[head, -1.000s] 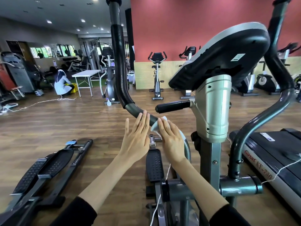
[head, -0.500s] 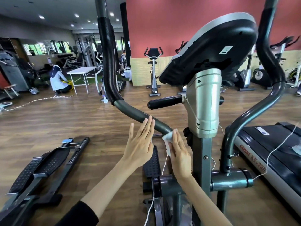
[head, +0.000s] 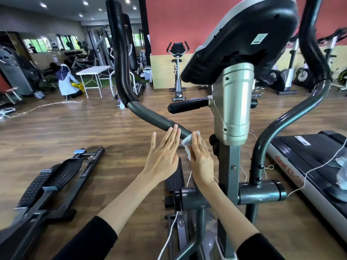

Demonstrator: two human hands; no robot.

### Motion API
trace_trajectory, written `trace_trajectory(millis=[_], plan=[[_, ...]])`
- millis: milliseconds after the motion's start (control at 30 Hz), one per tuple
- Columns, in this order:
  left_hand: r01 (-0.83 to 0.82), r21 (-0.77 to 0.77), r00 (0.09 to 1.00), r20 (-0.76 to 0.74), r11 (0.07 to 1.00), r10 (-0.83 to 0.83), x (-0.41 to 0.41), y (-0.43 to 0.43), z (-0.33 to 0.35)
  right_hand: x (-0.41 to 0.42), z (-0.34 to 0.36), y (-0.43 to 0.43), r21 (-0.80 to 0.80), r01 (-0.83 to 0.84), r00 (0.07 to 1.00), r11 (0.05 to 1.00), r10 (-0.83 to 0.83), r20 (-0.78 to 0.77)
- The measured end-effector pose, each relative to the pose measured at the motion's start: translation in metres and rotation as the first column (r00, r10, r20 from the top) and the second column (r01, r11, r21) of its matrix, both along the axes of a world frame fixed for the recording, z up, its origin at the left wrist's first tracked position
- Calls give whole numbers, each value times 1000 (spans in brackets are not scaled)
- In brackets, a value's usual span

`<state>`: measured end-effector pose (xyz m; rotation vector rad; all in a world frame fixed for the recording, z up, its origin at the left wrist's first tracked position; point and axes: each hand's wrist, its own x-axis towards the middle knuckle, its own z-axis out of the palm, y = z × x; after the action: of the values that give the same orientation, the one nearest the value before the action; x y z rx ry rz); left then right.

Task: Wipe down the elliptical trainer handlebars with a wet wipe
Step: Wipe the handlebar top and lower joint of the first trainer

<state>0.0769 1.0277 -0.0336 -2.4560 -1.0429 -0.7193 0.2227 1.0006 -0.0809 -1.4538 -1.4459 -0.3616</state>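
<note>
Right hand (head: 201, 156), fingers straight and together, presses the wet wipe (head: 187, 142) flat against the lower grey handlebar (head: 150, 117) beside the console post (head: 232, 109); left hand (head: 163, 156), fingers extended, touches the bar just beside it.

matt grey metal handlebar (head: 155, 119), wood-look floor (head: 75, 132)

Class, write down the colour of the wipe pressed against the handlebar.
Plain white; the wet wipe shows best in the head view.
</note>
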Motion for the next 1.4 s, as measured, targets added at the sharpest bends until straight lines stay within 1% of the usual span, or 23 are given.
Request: trace_trajectory(millis=[67,133,233,300,433,567,700,833,900,1033,1167,1233,1333,1400], plan=[[-2,1,1000,4,1000,2,1,0,0,0,-1,-1,-3,-28,999,1000,28,-21],[-4,-7,1000,5,1000,4,1,0,-1,0,-8,-7,-30,-36,996,999,34,-79],[-7,-19,1000,7,1000,7,2,0,-2,-2,-28,-21,-96,5,979,995,-25,-203],[-7,-19,1000,12,1000,7,3,0,-3,-4,-50,-32,-130,24,971,991,-54,-233],[4,-46,999,33,999,-2,6,-1,-5,-10,-79,-48,-186,-1,943,983,-61,-327],[4,-82,999,49,997,0,9,-3,-6,-11,-69,-42,-185,11,937,983,-75,-341],[19,-103,999,52,994,-13,12,-5,-13,-6,-45,-28,-133,-1,961,991,-36,-273],[23,-145,998,58,989,-15,14,-11,-25,-6,-33,-23,-86,-20,962,996,-5,-273],[16,-189,999,54,982,-6,13,-15,-33,-8,-41,-26,-68,-3,963,998,-15,-268],[25,-320,999,40,947,-13,10,-28,-57,-14,-66,-38,-155,27,947,988,-75,-313],[7,-447,999,-33,894,-25,10,-43,-85,-19,-86,-55,-236,-14,926,972,-76,-369],[4,-498,997,-63,867,-41,10,-49,-100,-21,-89,-57,-267,-28,903,963,-90,-421],[10,-574,996,-69,819,-61,14,-55,-115,-19,-83,-53,-293,-56,867,954,-100,-489],[-6,-608,996,-73,794,-48,17,-59,-119,-18,-74,-47,-284,-66,867,956,-86,-491]])
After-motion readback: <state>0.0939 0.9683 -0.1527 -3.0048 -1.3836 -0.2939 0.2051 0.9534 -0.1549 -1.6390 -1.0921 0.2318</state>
